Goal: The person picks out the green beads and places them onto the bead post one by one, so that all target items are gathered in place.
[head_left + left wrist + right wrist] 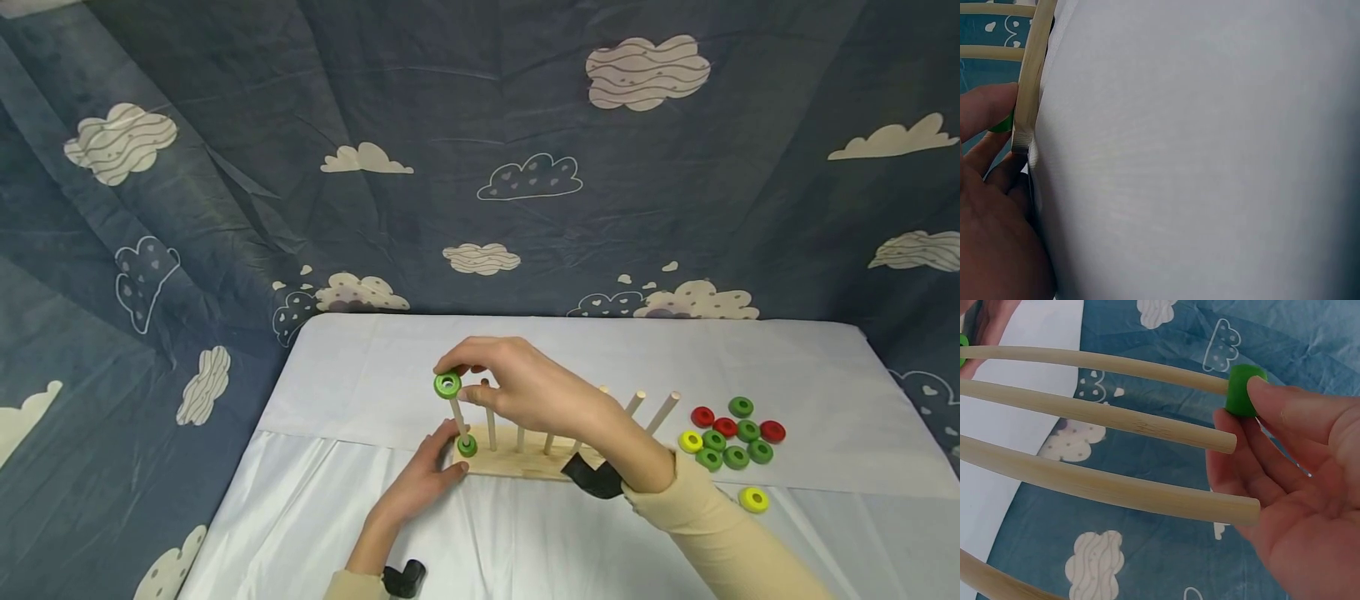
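Note:
My right hand (521, 385) pinches a green ring (1241, 391) between thumb and fingers at the top of the leftmost peg (1147, 370). The peg's tip meets the ring in the right wrist view. Another green ring (467, 448) sits low on that same peg, at the wooden base (510, 464). My left hand (426, 477) grips the base's left end, thumb at the front edge and fingers round the far side. In the left wrist view the thumb (988, 106) lies against the board (1030, 94). Several upright pegs stand in a row along the base, partly hidden by my right forearm.
On the white cloth (337, 375), right of the base, lies a cluster of rings: several green, red ones (772, 431) and a yellow one (690, 442). A separate yellow ring (753, 500) lies nearer me. A dark cloud-patterned curtain (450, 92) hangs behind the table.

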`<state>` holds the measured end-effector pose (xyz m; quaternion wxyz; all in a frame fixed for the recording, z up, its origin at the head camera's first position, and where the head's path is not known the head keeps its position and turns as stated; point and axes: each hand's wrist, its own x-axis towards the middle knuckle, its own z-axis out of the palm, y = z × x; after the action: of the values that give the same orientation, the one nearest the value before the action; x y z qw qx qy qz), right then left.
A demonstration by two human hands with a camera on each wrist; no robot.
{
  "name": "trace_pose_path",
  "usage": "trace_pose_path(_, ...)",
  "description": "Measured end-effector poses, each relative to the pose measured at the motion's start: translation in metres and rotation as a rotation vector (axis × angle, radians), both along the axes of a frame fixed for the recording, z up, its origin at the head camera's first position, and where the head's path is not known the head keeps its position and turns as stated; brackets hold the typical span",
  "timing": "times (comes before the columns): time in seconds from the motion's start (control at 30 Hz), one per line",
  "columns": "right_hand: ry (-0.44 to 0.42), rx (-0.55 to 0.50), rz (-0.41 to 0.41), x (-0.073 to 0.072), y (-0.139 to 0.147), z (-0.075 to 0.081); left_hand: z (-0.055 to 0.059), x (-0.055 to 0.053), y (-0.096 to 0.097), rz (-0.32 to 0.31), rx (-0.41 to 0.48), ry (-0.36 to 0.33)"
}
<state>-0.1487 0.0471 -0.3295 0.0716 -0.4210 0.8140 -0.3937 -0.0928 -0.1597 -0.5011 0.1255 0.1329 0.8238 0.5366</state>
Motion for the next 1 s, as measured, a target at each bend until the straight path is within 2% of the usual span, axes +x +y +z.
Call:
trace_pose_path(0.17,-0.027,0.029,-0.008,-0.0005,-0.0008,-0.0007,-0.0001,-0.0004,0.0005,0.000,0.005,0.001)
trace_pose_path(0.57,0.002,0.097,-0.067,0.0005,-0.0035,-0.0025,0.0014,0.0010,0.0019,0.023,-0.004,-0.003)
trace_pose_path(1.0,-0.014,0.092,-0.045,0.0001,-0.0045,-0.0055,0.0014,0.0022,0.0016,0.028,-0.033,-0.015)
